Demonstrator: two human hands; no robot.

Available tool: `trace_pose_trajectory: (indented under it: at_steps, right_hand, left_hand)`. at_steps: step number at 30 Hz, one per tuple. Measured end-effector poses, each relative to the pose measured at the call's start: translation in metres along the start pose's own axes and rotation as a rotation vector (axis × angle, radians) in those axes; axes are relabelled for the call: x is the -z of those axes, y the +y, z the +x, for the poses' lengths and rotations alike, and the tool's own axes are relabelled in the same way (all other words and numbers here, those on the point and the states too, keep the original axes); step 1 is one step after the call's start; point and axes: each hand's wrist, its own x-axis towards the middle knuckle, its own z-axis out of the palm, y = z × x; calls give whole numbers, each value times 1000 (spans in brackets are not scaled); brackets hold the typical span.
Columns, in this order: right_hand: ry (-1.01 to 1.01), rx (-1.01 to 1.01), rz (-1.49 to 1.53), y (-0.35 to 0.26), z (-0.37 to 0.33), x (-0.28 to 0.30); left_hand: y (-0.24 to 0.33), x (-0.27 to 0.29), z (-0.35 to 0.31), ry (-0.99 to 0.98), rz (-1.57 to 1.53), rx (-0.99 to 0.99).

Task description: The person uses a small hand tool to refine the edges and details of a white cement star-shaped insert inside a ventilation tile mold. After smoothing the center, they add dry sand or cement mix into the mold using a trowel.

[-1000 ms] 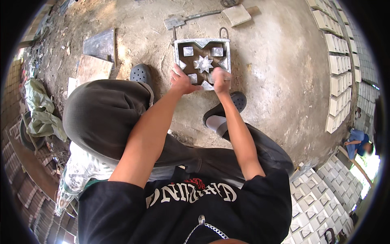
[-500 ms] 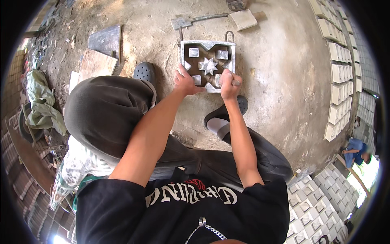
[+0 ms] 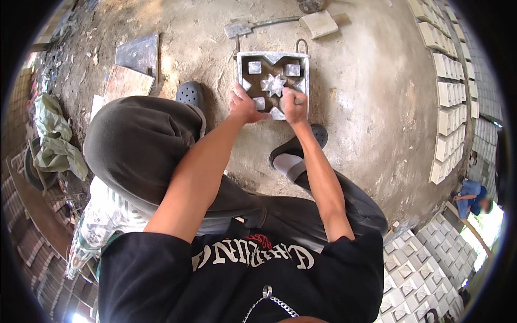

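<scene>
A square grey metal block mould [image 3: 307, 70] lies on the ground in front of me, with small cube cores, triangular wall pieces and an eight-pointed star core [image 3: 273, 84] inside. My left hand [image 3: 245, 106] grips its near left corner, fingers at the left wall and thumb along the near edge. Closed in a fist, my right hand [image 3: 294, 106] is over the near right part of the mould, close to the star. A small stub shows at the fist, too little to name. The fist hides the near right core.
Beyond the mould lie a long-handled tool [image 3: 277, 21] and a pale slab [image 3: 319, 25]. Boards [image 3: 129, 81] lie to the left. Rows of pale blocks [image 3: 451, 96] line the right side, with patterned blocks [image 3: 414, 274] at lower right. A person [image 3: 474, 200] sits far right.
My right fist has moved left and slightly away from me, from the mould's right side toward the star. My left hand keeps to the same corner.
</scene>
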Motion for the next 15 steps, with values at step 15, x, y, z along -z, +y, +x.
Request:
trace_pose_trajectory:
  at_steps: [15]
  right_hand:
    - [-69, 107, 372, -33, -6, 7]
  left_hand:
    - [1, -3, 4, 86, -50, 8]
